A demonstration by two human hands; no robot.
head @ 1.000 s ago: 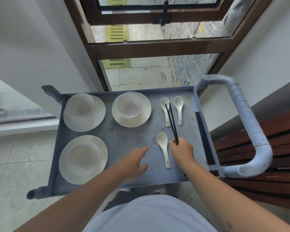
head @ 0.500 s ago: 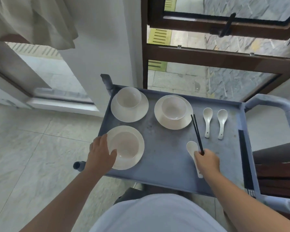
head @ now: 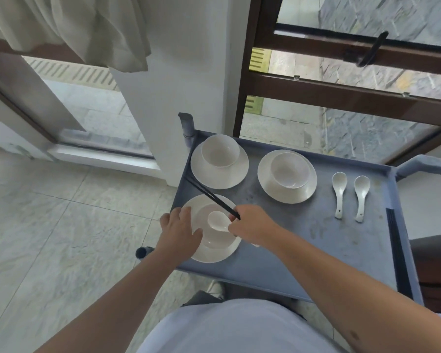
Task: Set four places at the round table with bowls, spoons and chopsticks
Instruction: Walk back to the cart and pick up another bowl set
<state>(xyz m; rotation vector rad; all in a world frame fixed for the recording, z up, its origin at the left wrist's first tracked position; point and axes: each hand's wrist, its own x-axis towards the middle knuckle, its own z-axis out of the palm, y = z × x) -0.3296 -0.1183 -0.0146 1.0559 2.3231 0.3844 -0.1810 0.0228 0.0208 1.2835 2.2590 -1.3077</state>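
Both grips work at the near-left bowl (head: 215,234), which sits on a saucer (head: 214,254) at the lower left corner of the blue cart tray (head: 303,250), just left of frame centre. Left hand (head: 180,231) lies against the left edge of that bowl and saucer, fingers fairly straight on the rim and thumb spread toward the bowl's inside. Right hand (head: 251,225) is curled round a pair of black chopsticks (head: 209,196) and a white spoon (head: 218,221); the spoon's scoop lies inside the bowl, while the chopsticks slant up and left from the fist, across the bowl's far rim toward the tray's left wall.

Higher on the tray stand two more bowls on saucers: a far-left bowl (head: 220,151) near the upper left corner of the tray and a middle bowl (head: 289,171) to its right. Right of these, two spare spoons (head: 350,196) lie side by side, scoops upward in the frame, not touching. More black chopsticks (head: 396,240) lie along the tray's right wall. A grey cart handle (head: 428,164) curves off at the right edge. Upper left of the frame shows a pale curtain (head: 69,26), upper right a brown window frame (head: 341,90), and pale floor tiles (head: 49,238) fill the left.
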